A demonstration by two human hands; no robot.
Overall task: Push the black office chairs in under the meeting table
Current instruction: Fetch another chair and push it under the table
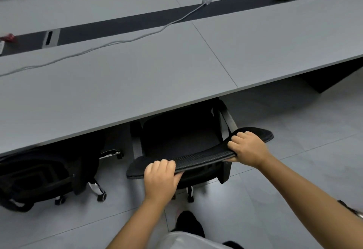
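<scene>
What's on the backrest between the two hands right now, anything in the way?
Nothing. In the head view, the left hand and right hand both grip the chair backrest's top edge; only bare black mesh runs between them.

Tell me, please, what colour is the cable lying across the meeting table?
The cable is white, seen in the head view.

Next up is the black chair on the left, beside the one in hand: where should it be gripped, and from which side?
Judging by its pose, take the left chair by the top rim of its backrest, from the aisle side behind it. Its back faces away from the table, as on the held chair, so a two-handed push should roll it under.
</scene>
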